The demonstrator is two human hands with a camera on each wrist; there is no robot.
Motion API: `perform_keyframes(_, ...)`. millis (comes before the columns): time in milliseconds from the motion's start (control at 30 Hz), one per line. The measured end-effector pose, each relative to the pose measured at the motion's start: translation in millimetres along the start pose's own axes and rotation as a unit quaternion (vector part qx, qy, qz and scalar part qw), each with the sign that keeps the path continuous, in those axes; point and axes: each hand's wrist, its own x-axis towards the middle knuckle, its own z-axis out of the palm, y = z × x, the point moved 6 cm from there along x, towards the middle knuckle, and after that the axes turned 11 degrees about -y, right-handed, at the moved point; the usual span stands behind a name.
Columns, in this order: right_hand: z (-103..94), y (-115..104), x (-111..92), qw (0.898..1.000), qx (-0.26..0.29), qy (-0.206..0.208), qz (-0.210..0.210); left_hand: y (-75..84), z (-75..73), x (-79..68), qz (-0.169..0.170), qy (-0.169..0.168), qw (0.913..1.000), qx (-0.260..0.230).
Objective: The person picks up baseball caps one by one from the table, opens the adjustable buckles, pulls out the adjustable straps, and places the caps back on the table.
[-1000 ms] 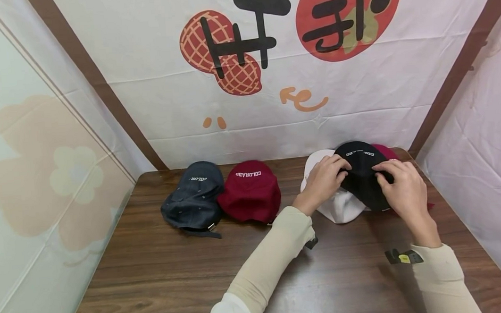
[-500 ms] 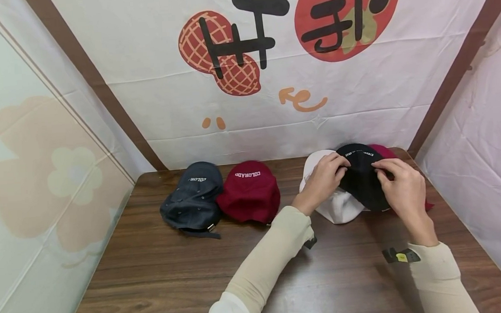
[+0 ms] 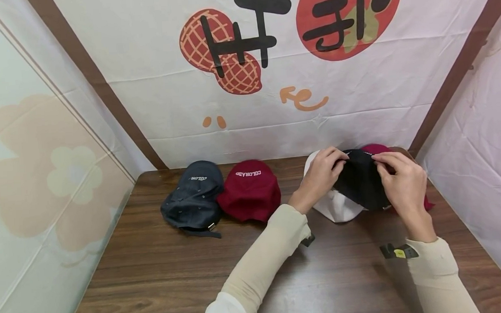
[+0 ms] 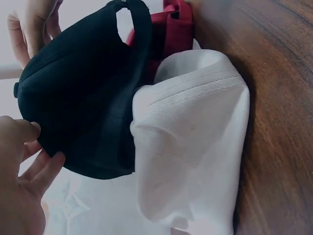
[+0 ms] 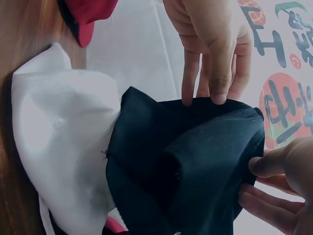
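Observation:
Both hands pinch a black baseball cap (image 3: 362,183) by its crown. My left hand (image 3: 321,174) grips it on the left, thumb and fingertips at the cloth. On the right, my right hand (image 3: 402,181) holds it the same way. The cap stands tipped up over a white cap (image 3: 340,207), its strap opening showing in the left wrist view, its lettering mostly covered. The white cap (image 4: 190,132) lies on the table, overlapped by the black one. Behind them a magenta-red cap (image 3: 374,148) shows only in part.
A dark blue-grey cap (image 3: 197,192) and a dark red cap (image 3: 250,192), both lettered, lie side by side at the back left of the wooden table (image 3: 163,279). A printed cloth wall (image 3: 167,118) rises right behind the table's back edge.
The black cap's top has sunk and its lettering has turned mostly out of sight. More of the magenta-red cap behind shows. Both hands keep their grip and have shifted slightly.

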Motion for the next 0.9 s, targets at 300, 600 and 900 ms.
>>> perform_keyframes(300,-6.9,-16,4,1.000,0.009,0.020,-0.009,8.4,-20.6,-4.7,0.019,0.030,0.9994,-0.004)
perform_keyframes(600,-13.0,-29,5,0.999,0.019,0.038,-0.028,12.9,-37.5,-10.4,0.023,0.050,0.9985,0.000)
perform_keyframes(900,-20.3,-46,8,0.998,0.019,0.020,-0.060,16.9,-53.8,-16.6,0.028,0.085,0.9959,0.009)
